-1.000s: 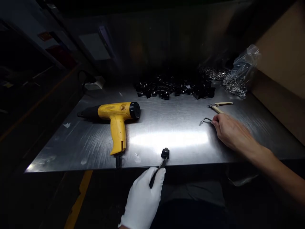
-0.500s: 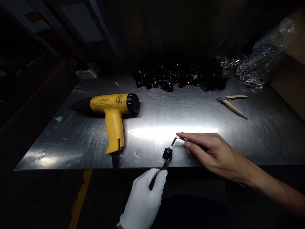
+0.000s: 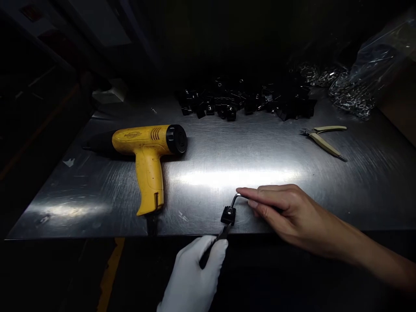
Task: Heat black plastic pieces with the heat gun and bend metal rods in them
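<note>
My right hand [image 3: 286, 212], bare, pinches a bent hex key [image 3: 234, 198] between fingers and thumb. The key's short end reaches down to the top of a small black part [image 3: 228, 215] with a metal fitting, at the bench's front edge. A white glove covers my left hand [image 3: 198, 271], which is closed around a slim dark metal tool [image 3: 222, 234]. That tool's tip meets the near side of the black part; its exact kind and its other end, inside the glove, cannot be made out.
A yellow heat gun [image 3: 144, 145] lies at left on the metal bench [image 3: 214, 151]. Several black parts [image 3: 240, 104] are heaped at the back. Cream-handled pliers [image 3: 325, 141] lie at right, before a plastic bag [image 3: 357, 91] of small metal pieces. A pale block [image 3: 110, 93] stands back left.
The hex key's short end has moved down from beside the black part onto its metal fitting. Both hands sit slightly lower in view, and the camera view has shifted a little.
</note>
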Demonstrator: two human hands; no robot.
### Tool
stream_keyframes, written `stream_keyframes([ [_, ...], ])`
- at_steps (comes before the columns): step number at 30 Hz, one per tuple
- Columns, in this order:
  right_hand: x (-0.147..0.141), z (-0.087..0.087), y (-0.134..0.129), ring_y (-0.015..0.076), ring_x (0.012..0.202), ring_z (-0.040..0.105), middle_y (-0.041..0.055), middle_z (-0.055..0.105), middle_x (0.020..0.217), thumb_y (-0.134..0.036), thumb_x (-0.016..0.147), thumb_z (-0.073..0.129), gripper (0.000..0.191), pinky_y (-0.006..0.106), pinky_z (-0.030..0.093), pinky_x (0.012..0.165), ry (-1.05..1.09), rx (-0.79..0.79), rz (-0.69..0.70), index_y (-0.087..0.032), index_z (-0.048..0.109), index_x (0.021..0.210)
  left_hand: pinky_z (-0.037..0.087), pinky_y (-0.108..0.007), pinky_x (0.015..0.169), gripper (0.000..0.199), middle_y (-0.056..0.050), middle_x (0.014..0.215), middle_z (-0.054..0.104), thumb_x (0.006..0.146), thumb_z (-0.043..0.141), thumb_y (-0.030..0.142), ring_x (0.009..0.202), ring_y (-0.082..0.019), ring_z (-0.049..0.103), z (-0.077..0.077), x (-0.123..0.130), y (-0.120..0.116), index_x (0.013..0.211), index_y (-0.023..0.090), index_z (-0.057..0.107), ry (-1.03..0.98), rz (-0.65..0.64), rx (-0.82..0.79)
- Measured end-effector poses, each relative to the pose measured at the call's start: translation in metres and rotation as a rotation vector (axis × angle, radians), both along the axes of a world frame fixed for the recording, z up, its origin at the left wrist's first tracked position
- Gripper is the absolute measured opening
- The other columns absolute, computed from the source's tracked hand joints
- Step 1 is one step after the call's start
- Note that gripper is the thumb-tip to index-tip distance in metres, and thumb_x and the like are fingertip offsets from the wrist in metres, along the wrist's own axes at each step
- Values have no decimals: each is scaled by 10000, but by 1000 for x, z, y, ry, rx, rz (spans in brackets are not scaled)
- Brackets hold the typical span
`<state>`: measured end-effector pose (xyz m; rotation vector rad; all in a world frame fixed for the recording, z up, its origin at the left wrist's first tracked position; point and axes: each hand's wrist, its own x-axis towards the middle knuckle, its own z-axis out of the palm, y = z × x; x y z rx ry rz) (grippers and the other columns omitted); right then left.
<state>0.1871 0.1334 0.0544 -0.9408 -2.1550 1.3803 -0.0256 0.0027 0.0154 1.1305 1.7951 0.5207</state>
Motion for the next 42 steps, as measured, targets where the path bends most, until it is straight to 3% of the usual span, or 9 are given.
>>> stream_keyframes([
  [14,-3,-8,-4,109,648,582,-61,641,794,-200,1063,500,349,247,494,609,17,-29,37,-348,626,1352,387,-245,589,456,13,620,502,955,477,531,607,-147,467,3,-1,2,636,207,509,-40,15,-46],
  [22,-4,-12,-17,130,678,616,-55,646,793,-172,1049,494,393,279,546,649,21,-153,-24,-354,597,1381,371,-251,575,470,16,607,476,968,452,535,589,-139,440,1,0,-1,638,203,496,-65,23,-43],
  [29,-9,-12,-30,122,665,596,-47,616,777,-182,1066,452,295,293,534,665,116,-194,-94,-289,662,1244,353,-246,557,467,34,611,401,968,450,529,585,-127,373,0,2,0,632,205,432,-189,71,-85],
  [32,-10,-13,-34,130,654,583,-41,598,760,-166,1060,446,288,305,515,635,143,-175,-113,-268,661,1221,376,-248,571,464,32,621,428,963,464,530,590,-126,380,3,0,3,635,202,450,-245,103,-150],
  [37,-10,-13,-36,128,604,560,-34,581,720,-183,1066,428,264,308,496,594,121,-149,-101,-233,684,1022,446,-268,658,467,9,690,543,973,453,538,644,-138,464,11,-4,7,668,192,527,-261,82,-250],
  [42,-9,-12,-36,129,634,596,-32,621,761,-183,1066,437,260,296,517,593,82,-136,-92,-241,681,1132,440,-263,669,432,21,699,541,968,482,537,655,-136,470,13,-3,5,713,195,544,-241,71,-232],
])
